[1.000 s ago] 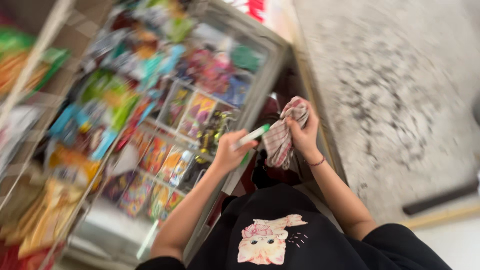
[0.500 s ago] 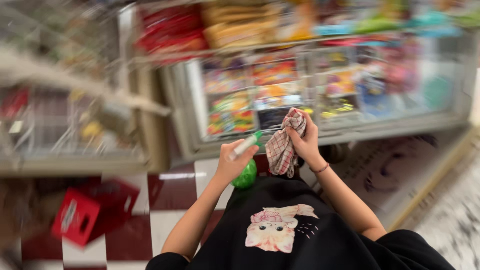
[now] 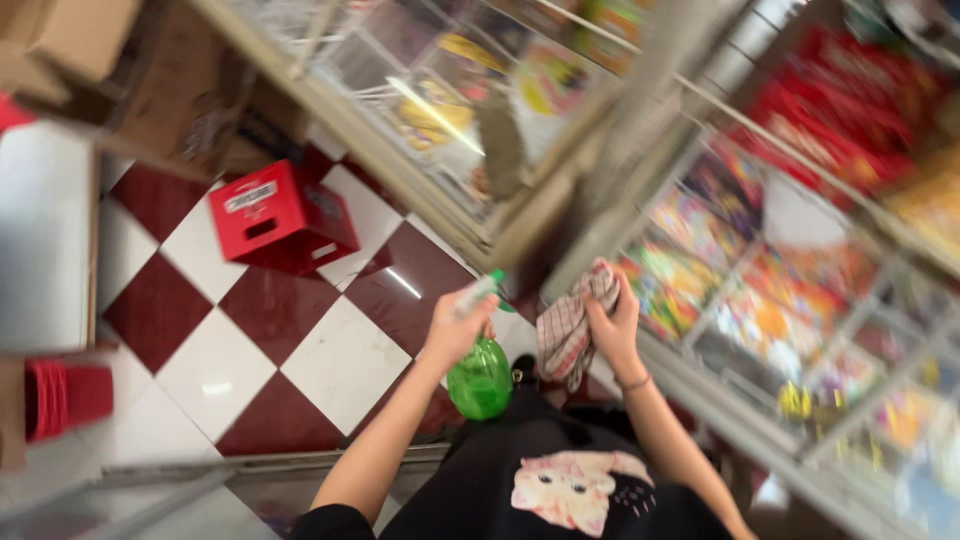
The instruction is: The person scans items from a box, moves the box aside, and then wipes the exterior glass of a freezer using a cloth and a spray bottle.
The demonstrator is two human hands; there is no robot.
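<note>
Here, a head camera looks steeply down at a person in a black top printed with a pale cat. The picture is blurred by motion. The left hand (image 3: 455,330) is closed around the neck of a green spray bottle (image 3: 480,378), which hangs below the fist in front of the chest; its white nozzle pokes out above the knuckles. The right hand (image 3: 612,325) is closed on a bunched checked cloth (image 3: 568,330), red and white, which droops between the two hands, close to the bottle. A thin band circles the right wrist.

To the right runs a glass-topped chest freezer (image 3: 800,300) packed with bright packets. The cloth is held near the freezer's edge and does not seem to be on the glass, though the blur leaves that unsure. Another glass case (image 3: 440,90) stands above the hands. On the left, a red crate (image 3: 280,215) sits on a floor (image 3: 250,350) of dark red and white tiles.

As for progress, both tools are in hand, but no spray mist or wet streak can be made out on the glass, so how much wiping is done or left cannot be judged.
</note>
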